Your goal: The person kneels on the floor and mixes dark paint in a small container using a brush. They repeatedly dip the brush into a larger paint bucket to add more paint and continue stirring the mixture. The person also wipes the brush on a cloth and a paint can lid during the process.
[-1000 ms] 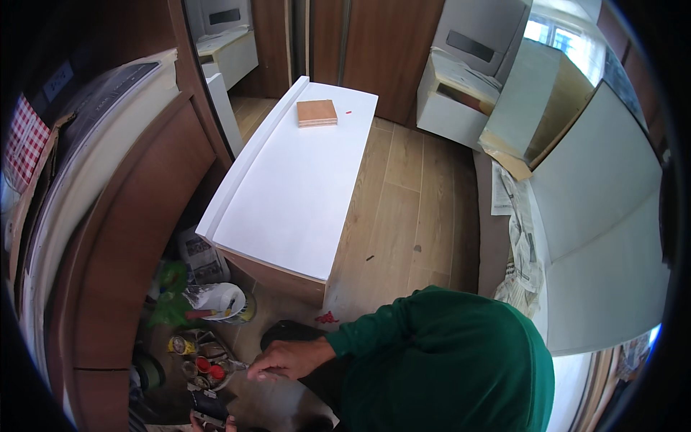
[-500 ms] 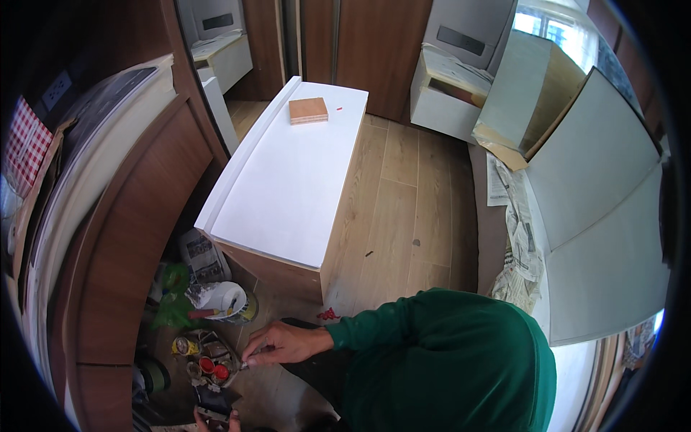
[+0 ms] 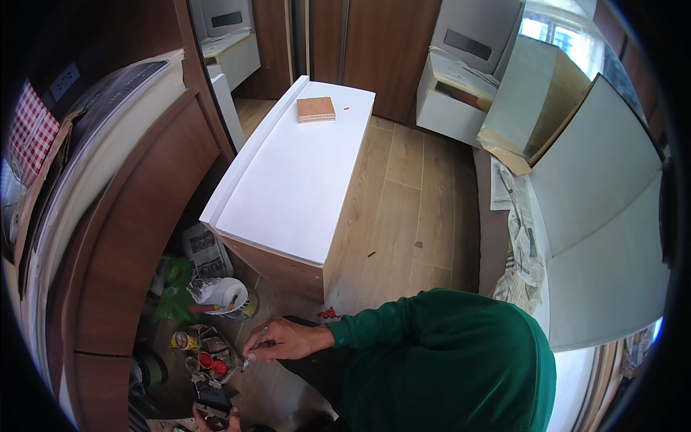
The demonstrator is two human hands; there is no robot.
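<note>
A printed packet (image 3: 205, 250) in grey and white leaned on the floor against the white cabinet's near left corner. Just beside it lay a green bag (image 3: 171, 294). A round tin (image 3: 229, 297) with a white wrapper and a yellow rim stood near them. Below sat a small tray (image 3: 209, 353) of little pots with red and yellow lids. Printed newspapers (image 3: 520, 237) covered the floor at right.

Wooden block (image 3: 316, 109) on cabinet (image 3: 288, 187), far end
</note>
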